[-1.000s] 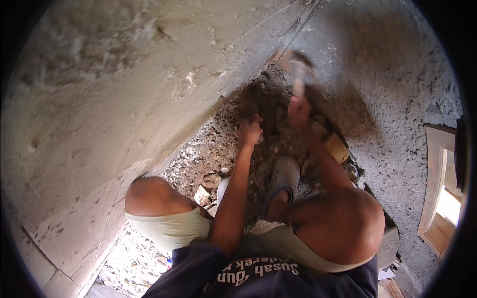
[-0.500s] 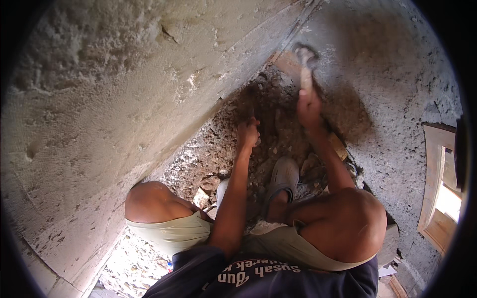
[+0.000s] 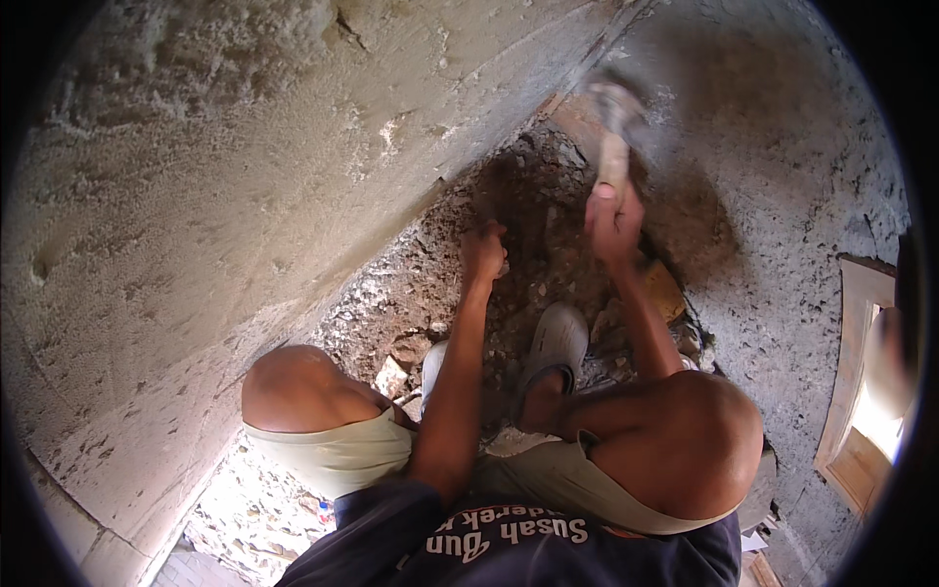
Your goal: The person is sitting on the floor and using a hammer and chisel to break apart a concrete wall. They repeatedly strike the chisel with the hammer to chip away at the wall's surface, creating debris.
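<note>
My right hand [image 3: 615,223] is closed around the wooden handle of a hammer [image 3: 613,157]. Its metal head is raised near the corner and smeared by motion. To the left, my left hand [image 3: 483,252] makes a fist low over the dug-out soil and rubble [image 3: 533,235]. A pale end of a chisel-like rod [image 3: 505,267] shows at the fist's edge; the rest of it is hidden by the fingers and shadow. The hammer head and the left fist are apart.
A rough concrete wall [image 3: 215,205] slants along the left, and a grey wall [image 3: 773,205] rises on the right. My grey clog [image 3: 559,338] stands in the rubble between my bent knees. A wooden frame [image 3: 846,391] is at far right, with a blurred skin-toned shape [image 3: 892,347] beside it.
The hammer has shifted slightly right and its head has turned. My left fist is a little farther left and up. A blurred shape has appeared at the wooden frame.
</note>
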Tool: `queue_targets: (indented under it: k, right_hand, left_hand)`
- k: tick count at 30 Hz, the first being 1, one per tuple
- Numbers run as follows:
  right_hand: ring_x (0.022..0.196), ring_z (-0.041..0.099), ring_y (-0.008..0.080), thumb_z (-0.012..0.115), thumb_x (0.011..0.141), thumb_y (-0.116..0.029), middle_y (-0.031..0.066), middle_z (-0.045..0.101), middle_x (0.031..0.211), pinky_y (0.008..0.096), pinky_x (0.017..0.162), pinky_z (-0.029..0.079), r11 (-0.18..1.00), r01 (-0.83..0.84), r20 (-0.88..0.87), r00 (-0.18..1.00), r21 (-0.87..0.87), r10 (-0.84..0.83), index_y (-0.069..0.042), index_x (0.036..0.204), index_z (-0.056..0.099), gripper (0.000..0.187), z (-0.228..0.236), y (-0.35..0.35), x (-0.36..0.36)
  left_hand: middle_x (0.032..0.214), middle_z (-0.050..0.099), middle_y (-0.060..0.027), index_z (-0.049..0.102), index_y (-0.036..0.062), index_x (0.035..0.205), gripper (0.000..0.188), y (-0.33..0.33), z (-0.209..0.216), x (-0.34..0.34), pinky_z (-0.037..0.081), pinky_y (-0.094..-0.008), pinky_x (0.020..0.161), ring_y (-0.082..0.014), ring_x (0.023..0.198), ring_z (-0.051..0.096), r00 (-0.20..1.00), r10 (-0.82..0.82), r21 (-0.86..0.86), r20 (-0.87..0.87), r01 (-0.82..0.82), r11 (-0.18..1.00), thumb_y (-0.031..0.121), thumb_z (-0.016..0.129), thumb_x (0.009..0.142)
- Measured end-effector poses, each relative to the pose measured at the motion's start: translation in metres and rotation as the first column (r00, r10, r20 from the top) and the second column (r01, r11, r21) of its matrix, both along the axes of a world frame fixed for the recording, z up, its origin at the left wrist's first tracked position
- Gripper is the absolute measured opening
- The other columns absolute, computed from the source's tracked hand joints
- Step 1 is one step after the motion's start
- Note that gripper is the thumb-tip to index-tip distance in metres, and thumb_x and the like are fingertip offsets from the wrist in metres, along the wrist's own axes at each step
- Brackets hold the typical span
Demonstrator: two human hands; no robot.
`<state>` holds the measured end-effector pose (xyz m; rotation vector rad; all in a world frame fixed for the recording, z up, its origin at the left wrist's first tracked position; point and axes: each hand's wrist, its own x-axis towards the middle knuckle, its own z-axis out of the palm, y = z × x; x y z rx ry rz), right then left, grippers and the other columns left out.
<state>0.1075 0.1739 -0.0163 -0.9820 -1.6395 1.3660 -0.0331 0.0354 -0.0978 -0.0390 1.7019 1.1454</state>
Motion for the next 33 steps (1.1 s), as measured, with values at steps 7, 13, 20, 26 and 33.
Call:
queue_targets:
  k: [7, 13, 20, 26, 33]
  right_hand:
    - [0.057, 0.056, 0.0162, 0.049, 0.102, -0.045, 0.0054, 0.058, 0.069, 0.0328, 0.054, 0.05, 0.857, 0.169, 0.326, 0.945, -0.487, -0.001, -0.003, 0.1, 0.057, 0.043, -0.059, 0.031, -0.002]
    - [0.048, 0.049, 0.0133, 0.05, 0.102, -0.049, 0.0009, 0.05, 0.059, 0.0309, 0.046, 0.044, 0.786, 0.206, 0.458, 0.882, -0.582, 0.108, -0.002, 0.101, 0.057, 0.048, 0.007, 0.001, 0.015]
    - [0.053, 0.051, 0.0098, 0.048, 0.106, -0.035, 0.0017, 0.051, 0.059, 0.0292, 0.05, 0.043, 0.971, 0.122, 0.211, 0.963, 0.206, -0.165, 0.0, 0.11, 0.058, 0.036, -0.024, 0.019, 0.004]
    - [0.05, 0.054, 0.0168, 0.047, 0.104, -0.048, 0.0055, 0.055, 0.063, 0.0351, 0.05, 0.048, 0.712, 0.275, 0.585, 0.777, -0.646, 0.231, -0.004, 0.102, 0.06, 0.046, -0.046, -0.024, 0.013]
    - [0.048, 0.051, 0.0096, 0.049, 0.104, -0.041, 0.0, 0.05, 0.06, 0.0268, 0.042, 0.039, 0.949, 0.055, 0.002, 0.998, -0.311, -0.057, -0.007, 0.091, 0.053, 0.036, -0.02, -0.021, 0.012]
  left_hand:
    - [0.065, 0.059, -0.0058, 0.072, 0.0035, 0.105, 0.03, 0.022, 0.019, 0.012, 0.041, -0.0352, 0.044, -0.0152, 0.053, 0.059, 0.998, 0.039, 0.038, 0.041, -0.041, 0.998, 0.026, 0.054, 0.099]
    - [0.064, 0.056, -0.005, 0.07, 0.0034, 0.107, 0.033, 0.018, 0.022, 0.008, 0.038, -0.0333, 0.043, -0.0148, 0.05, 0.054, 0.999, 0.042, 0.022, -0.009, -0.042, 0.999, 0.03, 0.051, 0.101]
    - [0.058, 0.049, -0.0028, 0.065, 0.0038, 0.11, 0.035, 0.032, 0.015, 0.016, 0.029, -0.0318, 0.038, -0.0129, 0.043, 0.045, 0.996, 0.047, 0.073, 0.072, -0.052, 0.996, 0.034, 0.049, 0.102]
    - [0.059, 0.052, -0.0034, 0.067, 0.0039, 0.104, 0.033, 0.037, 0.034, 0.014, 0.036, -0.032, 0.041, -0.0136, 0.045, 0.049, 1.0, -0.005, 0.039, -0.001, 0.005, 0.999, 0.032, 0.049, 0.103]
    - [0.063, 0.055, -0.0046, 0.066, 0.0044, 0.103, 0.036, 0.027, 0.013, 0.011, 0.039, -0.0339, 0.04, -0.0145, 0.049, 0.051, 0.997, 0.039, 0.0, 0.069, -0.039, 0.999, 0.035, 0.049, 0.103]
